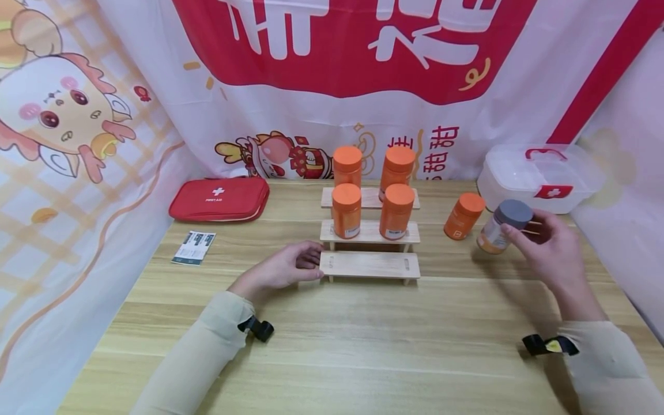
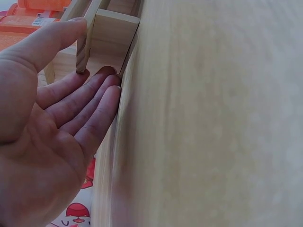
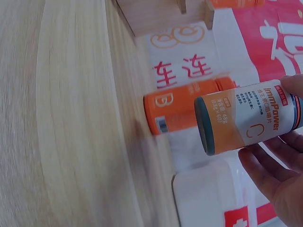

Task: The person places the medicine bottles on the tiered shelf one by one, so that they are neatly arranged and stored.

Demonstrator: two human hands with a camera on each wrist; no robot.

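My right hand (image 1: 557, 251) grips a vitamin bottle (image 1: 500, 230) with a grey lid, holding it tilted just above the table. In the right wrist view, the label of this vitamin bottle (image 3: 251, 118) reads ImmPower, with a large C. Beside it stands an orange bottle (image 1: 464, 217) on the table. My left hand (image 1: 282, 265) pinches the left end of the stepped wooden rack (image 1: 369, 265) at its lowest step. In the left wrist view, the thumb lies over the plank's end and the fingers under it. Orange bottles (image 1: 346, 212) stand in pairs on the two upper steps.
A red first aid pouch (image 1: 220, 200) lies at the back left, with a small printed card (image 1: 193, 248) in front of it. At the back right stands a white lidded box (image 1: 536, 173) with a red handle. Printed cloth (image 1: 290, 115) hangs behind the table.
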